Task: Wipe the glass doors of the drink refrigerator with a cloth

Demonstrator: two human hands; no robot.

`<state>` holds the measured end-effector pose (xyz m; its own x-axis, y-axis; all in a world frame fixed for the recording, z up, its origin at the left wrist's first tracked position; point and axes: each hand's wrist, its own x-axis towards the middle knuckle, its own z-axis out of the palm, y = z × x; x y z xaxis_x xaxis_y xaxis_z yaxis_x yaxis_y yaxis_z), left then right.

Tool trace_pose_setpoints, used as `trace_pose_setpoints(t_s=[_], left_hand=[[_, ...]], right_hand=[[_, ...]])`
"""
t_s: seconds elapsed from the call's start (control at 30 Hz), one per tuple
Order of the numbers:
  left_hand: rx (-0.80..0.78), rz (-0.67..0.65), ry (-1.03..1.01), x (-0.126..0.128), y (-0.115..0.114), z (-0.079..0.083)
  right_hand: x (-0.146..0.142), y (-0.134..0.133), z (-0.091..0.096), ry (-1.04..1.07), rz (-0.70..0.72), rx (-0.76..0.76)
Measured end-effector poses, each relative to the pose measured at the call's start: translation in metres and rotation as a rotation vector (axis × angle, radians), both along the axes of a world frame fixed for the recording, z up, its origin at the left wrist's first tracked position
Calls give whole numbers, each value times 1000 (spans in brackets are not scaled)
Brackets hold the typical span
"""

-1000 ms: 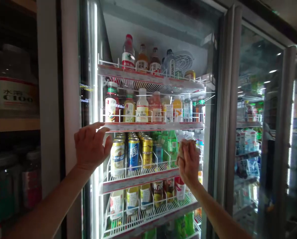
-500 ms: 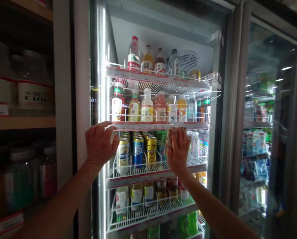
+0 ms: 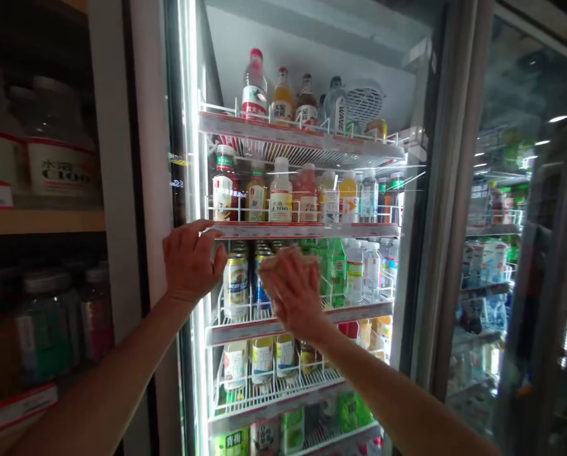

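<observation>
My right hand (image 3: pixel 295 291), slightly blurred, holds a crumpled light cloth (image 3: pixel 267 269) against the glass door (image 3: pixel 369 82) of a lit drinks fridge. Behind it, through the glass, are blue and gold cans (image 3: pixel 263 288), partly hidden by the hand. At the door's left edge, my left hand (image 3: pixel 191 263) rests with its thumb apart from the fingers and holds nothing. Near its fingertips, behind the glass, runs the red-and-white front strip (image 3: pixel 306 232) of a wire shelf.
Bottles (image 3: pixel 280 193) and cans fill several wire shelves inside the fridge. On the left stands a dark shelf (image 3: pixel 40 220) with more bottles. Another glass-doored fridge (image 3: pixel 492 266) is at the right, past a metal frame (image 3: pixel 447 209).
My right hand has moved left with the cloth, from in front of the green bottles towards the cans. The left hand stays at the door's edge. The view has shifted slightly.
</observation>
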<state>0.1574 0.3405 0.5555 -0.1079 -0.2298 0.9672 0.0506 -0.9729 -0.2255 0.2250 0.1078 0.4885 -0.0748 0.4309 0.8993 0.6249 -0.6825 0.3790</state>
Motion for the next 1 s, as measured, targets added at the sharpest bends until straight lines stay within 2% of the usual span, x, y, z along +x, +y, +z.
trace_pose_setpoints(t_s=[0.03,0.07,0.1,0.2,0.27,0.4,0.47,0.53,0.6,0.63,0.7,0.77,0.83,0.87,0.93,1.0], left_hand=[[-12,-7,5,0,2,0],[-21,-20,5,0,3,1],[-25,-35,7,0,4,1],[-1,-76,3,-4,-4,4],[33,-147,11,-6,-26,4],[124,-451,165,2,-93,-8],[71,-613,243,10,-118,-18],[-33,-705,278,17,-131,-26],[-122,-698,291,22,-138,-30],[-162,-659,300,24,-142,-29],[-220,-531,313,29,-152,-24],[-207,-399,331,33,-159,-17],[-136,-308,335,34,-154,-11],[-100,-273,332,32,-143,-9],[-60,-209,294,22,-106,-4],[-96,-133,208,8,-62,1]], right_hand=[[-4,4,-1,-17,26,-133],[-6,5,1,-36,40,-199],[-5,4,5,-45,38,-183],[8,-3,29,-38,-27,156],[15,3,41,-25,-56,252],[8,28,42,42,-70,190],[1,24,40,88,-48,153],[0,3,39,86,21,23],[9,-31,42,52,70,-57],[17,-49,44,40,60,-29],[38,-80,48,36,-35,169],[59,-102,51,54,-157,366],[74,-113,52,67,-232,423],[79,-117,51,67,-244,407],[84,-124,50,58,-249,352],[88,-132,48,33,-260,352]])
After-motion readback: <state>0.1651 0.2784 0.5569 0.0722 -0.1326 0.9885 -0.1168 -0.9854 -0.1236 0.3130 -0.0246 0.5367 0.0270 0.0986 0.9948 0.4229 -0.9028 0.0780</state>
